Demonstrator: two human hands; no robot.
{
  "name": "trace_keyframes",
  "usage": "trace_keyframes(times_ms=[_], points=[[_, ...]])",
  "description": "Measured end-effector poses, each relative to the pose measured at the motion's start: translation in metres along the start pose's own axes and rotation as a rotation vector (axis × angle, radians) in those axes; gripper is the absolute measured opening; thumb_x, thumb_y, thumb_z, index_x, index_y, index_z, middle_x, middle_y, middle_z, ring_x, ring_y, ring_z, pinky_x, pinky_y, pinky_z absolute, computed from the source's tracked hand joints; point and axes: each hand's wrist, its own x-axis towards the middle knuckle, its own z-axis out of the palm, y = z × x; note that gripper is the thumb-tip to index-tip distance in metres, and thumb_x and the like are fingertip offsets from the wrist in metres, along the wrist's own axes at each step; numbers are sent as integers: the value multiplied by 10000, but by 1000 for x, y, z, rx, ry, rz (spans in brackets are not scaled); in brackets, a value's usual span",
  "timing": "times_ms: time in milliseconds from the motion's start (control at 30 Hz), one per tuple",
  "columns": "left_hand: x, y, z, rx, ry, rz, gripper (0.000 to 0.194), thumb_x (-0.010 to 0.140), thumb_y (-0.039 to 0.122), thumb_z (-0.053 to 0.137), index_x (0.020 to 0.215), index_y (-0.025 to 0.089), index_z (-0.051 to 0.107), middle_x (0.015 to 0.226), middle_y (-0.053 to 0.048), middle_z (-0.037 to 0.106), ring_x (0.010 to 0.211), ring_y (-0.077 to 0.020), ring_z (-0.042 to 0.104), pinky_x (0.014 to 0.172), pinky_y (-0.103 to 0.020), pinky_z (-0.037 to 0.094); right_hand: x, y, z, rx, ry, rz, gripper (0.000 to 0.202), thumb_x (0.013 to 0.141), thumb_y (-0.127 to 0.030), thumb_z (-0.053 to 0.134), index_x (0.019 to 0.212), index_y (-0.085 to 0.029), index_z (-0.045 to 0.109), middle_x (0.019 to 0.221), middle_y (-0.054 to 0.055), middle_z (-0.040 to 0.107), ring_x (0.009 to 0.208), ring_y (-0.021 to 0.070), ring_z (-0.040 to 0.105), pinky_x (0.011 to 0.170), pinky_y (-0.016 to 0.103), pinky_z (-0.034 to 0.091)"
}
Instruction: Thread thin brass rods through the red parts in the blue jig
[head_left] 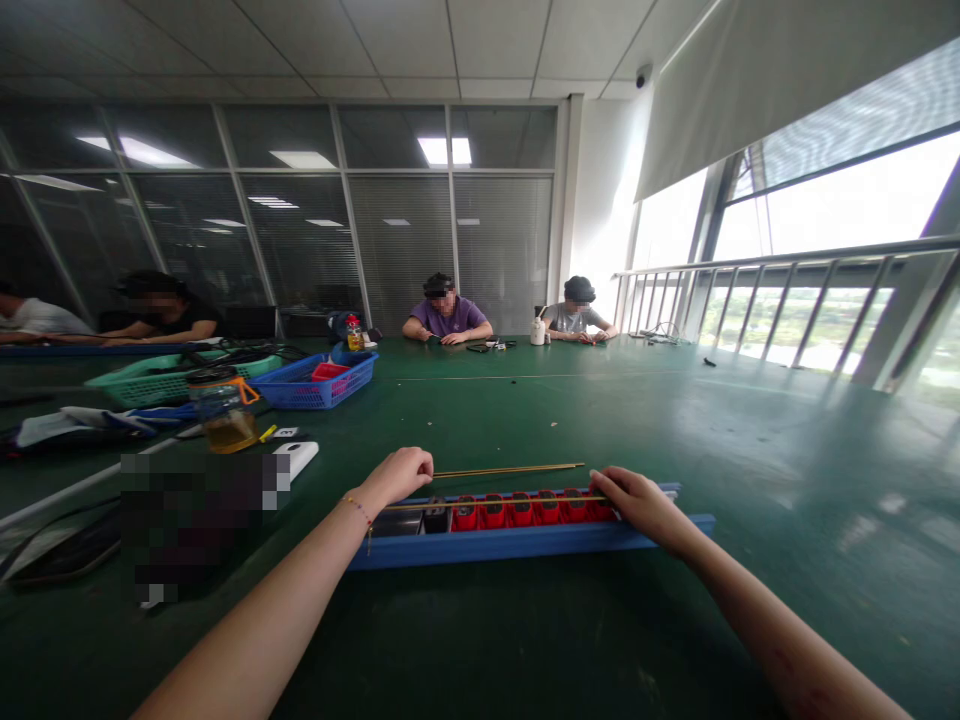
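Note:
A long blue tray [525,548] lies in front of me, with a row of several red holders [521,514] containing dark pieces. Left of them sit a black block [435,516] and a greyish section [403,521]. One thin yellowish stick [491,503] runs lengthwise above the tray, its right end at the pinched fingers of my right hand [630,500]. Behind the tray, a second thin stick [517,469] extends rightward from the curled fingertips of my left hand [399,474]. The left fingers' exact grip is partly hidden.
On the left are a blue basket [319,390], a green basket [142,385], a jar of amber liquid [229,425] and a white object [300,458]. Across the green table [637,400], several people sit working. A white bottle [538,332] stands near them.

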Motion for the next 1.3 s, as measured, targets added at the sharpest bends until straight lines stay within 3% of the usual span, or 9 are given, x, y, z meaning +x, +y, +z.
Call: trace_keyframes(times_ms=[233, 300, 400, 467, 533, 633, 933, 1100, 1300], points=[[0, -1, 3, -16, 19, -14, 144, 730, 258, 496, 743, 213, 632, 813, -13, 654, 739, -145, 592, 644, -220, 418, 1, -1, 0, -14, -2, -13, 422, 824, -513, 318, 742, -195, 584, 588, -17, 528, 557, 134, 483, 503, 220, 361], [-1, 4, -4, -21, 49, -9, 170, 743, 286, 479, 761, 211, 632, 850, -19, 651, 775, -153, 588, 662, -222, 411, 0, -2, 0, -13, -3, -14, 421, 826, -512, 317, 742, -196, 582, 598, -16, 534, 566, 135, 488, 510, 221, 365], [-8, 19, -30, -65, 81, 6, 256, 768, 377, 441, 801, 207, 629, 860, -26, 650, 775, -164, 583, 638, -223, 397, 0, -2, -1, -5, -13, -7, 421, 824, -511, 318, 758, -195, 588, 621, -10, 556, 579, 139, 502, 516, 223, 372], [-19, 31, -52, -102, 19, 33, 325, 772, 454, 416, 828, 212, 626, 804, -13, 652, 705, -157, 580, 580, -219, 380, 0, -2, -1, -10, -21, -1, 422, 823, -512, 318, 770, -195, 591, 629, -7, 566, 585, 143, 510, 519, 226, 375], [-33, 44, -73, -131, -119, 98, 361, 761, 504, 415, 834, 220, 626, 737, 7, 645, 651, -142, 571, 542, -206, 370, 0, -1, -1, -23, -25, -3, 418, 825, -510, 316, 774, -197, 588, 635, -7, 572, 594, 146, 516, 526, 228, 378], [-52, 58, -89, -103, -273, 154, 297, 695, 479, 518, 820, 235, 631, 733, 27, 645, 622, -122, 570, 515, -187, 364, 1, 0, 0, -42, -28, -10, 411, 828, -510, 319, 764, -200, 582, 641, -8, 576, 602, 147, 520, 534, 229, 378], [-57, 68, -77, 65, -230, 116, 102, 648, 293, 560, 688, 230, 631, 708, 30, 645, 616, -115, 568, 492, -185, 356, -1, -1, 0, -39, -28, -16, 407, 829, -505, 321, 769, -203, 588, 646, -12, 584, 601, 145, 521, 531, 225, 374], [-59, 71, -79, 48, -309, 119, 125, 683, 265, 513, 686, 214, 628, 632, 24, 632, 544, -108, 552, 463, -188, 338, -1, -2, -1, -24, -16, -13, 417, 816, -515, 331, 739, -200, 593, 600, -15, 552, 567, 139, 499, 513, 225, 372], [-60, 62, -100, 77, -49, 156, 167, 733, 305, 477, 706, 231, 624, 699, 25, 639, 632, -118, 568, 529, -193, 346, 3, 5, 4, 150, 88, 81, 418, 823, -528, 297, 931, -214, 553, 579, -24, 533, 531, 141, 515, 515, 238, 412]])
